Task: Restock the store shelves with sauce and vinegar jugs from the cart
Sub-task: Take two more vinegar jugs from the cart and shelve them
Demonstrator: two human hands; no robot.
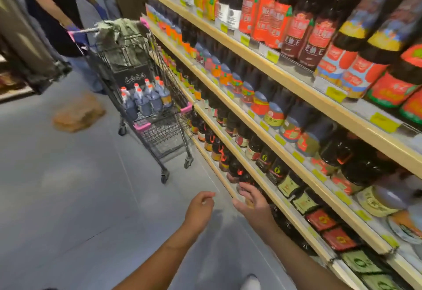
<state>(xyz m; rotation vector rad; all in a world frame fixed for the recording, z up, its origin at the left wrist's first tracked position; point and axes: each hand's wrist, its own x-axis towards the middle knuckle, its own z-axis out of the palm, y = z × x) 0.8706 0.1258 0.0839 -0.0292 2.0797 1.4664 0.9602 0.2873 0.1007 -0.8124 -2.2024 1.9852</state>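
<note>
Here, the dark jugs (146,100) with orange caps stand upright together in the basket of the wire cart (170,140), left of centre in the frame. The cart is parked just beside the shelves (269,61), which run along the right side from the top down to the lower right corner, packed with rows of dark sauce bottles and red-labelled ones.

Both bare hands sit at lower centre, apart from each other and carrying nothing. The right hand (251,200) has its fingers spread, close to the edge of the lowest shelf and to the dark bottles (237,168) there — contact cannot be made out. The left hand (199,206) hangs over the grey floor (68,198), fingers loosely curled.

At upper left another person (52,4) in blue gloves holds the cart handle; a crumpled green cloth (118,29) lies on the cart's top end. A blurred brown lump (78,114) lies on the floor, left of the cart.
</note>
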